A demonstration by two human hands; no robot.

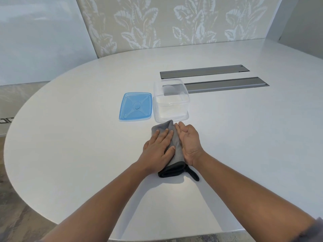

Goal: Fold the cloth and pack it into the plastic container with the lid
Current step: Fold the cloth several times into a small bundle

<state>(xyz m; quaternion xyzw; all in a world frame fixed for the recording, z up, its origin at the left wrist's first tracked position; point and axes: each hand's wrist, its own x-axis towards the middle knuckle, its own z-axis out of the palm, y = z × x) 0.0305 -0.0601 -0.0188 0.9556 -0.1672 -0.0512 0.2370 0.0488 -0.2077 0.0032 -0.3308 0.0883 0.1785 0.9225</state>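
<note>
The left hand (160, 148) lies flat, palm down, on the grey cloth (172, 151), fingers straight and spread a little, pressing it to the table (87, 145). The right hand (189, 143) stands on its edge just at 3 o'clock of the cloth, palm turned toward the left hand, fingers relaxed and slightly cupped against the cloth's side; it grips nothing. The cloth is folded into a long narrow strip running from 6 to 12 o'clock between the two hands, its dark rolled end with a small loop sticking out toward the person.

At 12 o'clock of the cloth, touching or almost touching its far tip, stands the clear plastic container (171, 102), open and with nothing inside. The blue lid (135, 106) lies flat on the table just at 9 o'clock of the container. Further off, at about 1 o'clock, two long grey slots (204, 71) are set into the white tabletop, and a leaf-patterned wall (174, 23) rises behind
</note>
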